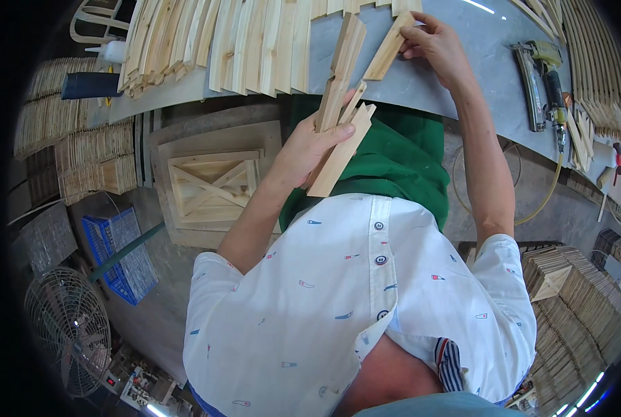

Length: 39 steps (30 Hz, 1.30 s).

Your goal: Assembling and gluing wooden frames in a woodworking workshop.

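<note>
My left hand point(309, 147) is closed around several pale wooden slats point(340, 149), which stick out above and below the fist in front of the green apron. The longest slat point(344, 59) in it reaches up over the table edge and has a notch in its side. Over the table, my right hand point(432, 47) grips a single short wooden slat point(388, 50) near its upper end, between thumb and fingers. This slat slants down to the left, apart from the ones in the left hand.
Rows of wooden slats point(255, 45) cover the left of the grey table point(422, 90). On its right lie a nail gun point(550, 76) with a yellow hose and a glue bottle point(606, 154). A crossed wooden panel point(213, 186), a blue crate point(119, 254) and a fan point(67, 330) stand lower left.
</note>
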Motion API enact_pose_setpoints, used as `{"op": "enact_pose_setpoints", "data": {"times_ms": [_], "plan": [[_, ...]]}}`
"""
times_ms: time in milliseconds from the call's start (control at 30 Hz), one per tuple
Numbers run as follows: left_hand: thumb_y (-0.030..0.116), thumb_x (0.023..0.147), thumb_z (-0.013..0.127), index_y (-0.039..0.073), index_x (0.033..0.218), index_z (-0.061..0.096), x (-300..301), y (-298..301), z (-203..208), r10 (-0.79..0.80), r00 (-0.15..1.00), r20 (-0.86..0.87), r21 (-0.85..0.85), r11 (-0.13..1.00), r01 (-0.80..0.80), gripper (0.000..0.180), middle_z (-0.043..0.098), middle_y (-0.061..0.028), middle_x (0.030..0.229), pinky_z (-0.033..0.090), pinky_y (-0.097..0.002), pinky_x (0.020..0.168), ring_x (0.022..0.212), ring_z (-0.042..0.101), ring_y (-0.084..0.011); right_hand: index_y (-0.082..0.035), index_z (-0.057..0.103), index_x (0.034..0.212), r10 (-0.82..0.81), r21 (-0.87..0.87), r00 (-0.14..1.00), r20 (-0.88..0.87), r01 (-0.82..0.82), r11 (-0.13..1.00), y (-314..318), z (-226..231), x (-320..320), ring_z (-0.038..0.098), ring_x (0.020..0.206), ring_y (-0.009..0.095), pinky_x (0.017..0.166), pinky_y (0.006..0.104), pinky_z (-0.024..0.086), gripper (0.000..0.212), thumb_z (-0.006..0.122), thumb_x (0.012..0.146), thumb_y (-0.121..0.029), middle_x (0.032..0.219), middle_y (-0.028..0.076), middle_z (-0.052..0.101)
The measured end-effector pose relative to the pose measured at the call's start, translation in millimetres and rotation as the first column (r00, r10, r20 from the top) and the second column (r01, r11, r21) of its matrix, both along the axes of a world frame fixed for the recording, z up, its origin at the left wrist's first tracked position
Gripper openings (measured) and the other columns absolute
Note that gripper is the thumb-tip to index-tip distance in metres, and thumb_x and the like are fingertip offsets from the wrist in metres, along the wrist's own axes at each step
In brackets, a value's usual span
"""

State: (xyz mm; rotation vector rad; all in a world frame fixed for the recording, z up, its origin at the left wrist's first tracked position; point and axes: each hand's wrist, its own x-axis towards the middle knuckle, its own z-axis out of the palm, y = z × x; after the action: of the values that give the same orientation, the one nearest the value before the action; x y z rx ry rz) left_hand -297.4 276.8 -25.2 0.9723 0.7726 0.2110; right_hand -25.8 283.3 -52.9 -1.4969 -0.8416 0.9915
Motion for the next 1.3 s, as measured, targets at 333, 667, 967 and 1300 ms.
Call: {"op": "enact_pose_setpoints", "data": {"times_ms": [333, 667, 967, 1300], "plan": [[0.018, 0.092, 0.063, 0.006, 0.141, 0.044, -5, 4, -11, 0.031, 0.981, -0.189, 0.356, 0.934, 0.039, 0.055, 0.06, -0.0084, 0.119, 0.045, -0.0269, 0.089, 0.097, 0.058, -0.0125, 0.009, 0.047, 0.13, 0.083, 0.022, 0.984, 0.159, -0.087, 0.996, -37, 68, -75, 0.063, 0.071, 0.013, 0.06, 0.0242, 0.052, 0.055, 0.067, 0.088, -0.021, 0.091, 0.009, 0.063], [0.023, 0.087, 0.065, 0.008, 0.138, 0.046, 0, -1, -10, 0.066, 0.928, -0.366, 0.523, 0.84, 0.146, 0.056, 0.062, -0.0161, 0.118, 0.046, -0.0334, 0.091, 0.1, 0.062, -0.025, 0.007, 0.045, 0.131, 0.162, 0.133, 0.966, -0.202, -0.137, 0.982, -25, 34, -71, 0.064, 0.075, 0.014, 0.062, 0.0252, 0.053, 0.055, 0.067, 0.088, -0.019, 0.094, 0.009, 0.063], [0.026, 0.096, 0.058, 0.001, 0.144, 0.032, -2, -8, -27, 0.027, 0.995, -0.093, 0.526, 0.85, 0.027, 0.06, 0.055, -0.0096, 0.123, 0.047, -0.0275, 0.088, 0.098, 0.058, -0.0157, 0.005, 0.043, 0.134, 0.209, 0.053, 0.894, -0.396, -0.205, 0.977, -31, 16, -58, 0.067, 0.09, 0.02, 0.079, 0.031, 0.054, 0.051, 0.062, 0.091, -0.016, 0.102, 0.012, 0.066], [0.035, 0.1, 0.049, 0.001, 0.134, 0.047, -5, -14, -38, 0.124, 0.99, -0.063, 0.389, 0.917, -0.09, 0.048, 0.059, -0.0079, 0.111, 0.044, -0.027, 0.09, 0.1, 0.054, -0.0132, 0.003, 0.048, 0.13, 0.197, 0.07, 0.924, -0.327, -0.184, 0.98, -41, 25, -40, 0.067, 0.097, 0.023, 0.089, 0.0346, 0.052, 0.045, 0.061, 0.093, -0.019, 0.11, 0.015, 0.066]]}}
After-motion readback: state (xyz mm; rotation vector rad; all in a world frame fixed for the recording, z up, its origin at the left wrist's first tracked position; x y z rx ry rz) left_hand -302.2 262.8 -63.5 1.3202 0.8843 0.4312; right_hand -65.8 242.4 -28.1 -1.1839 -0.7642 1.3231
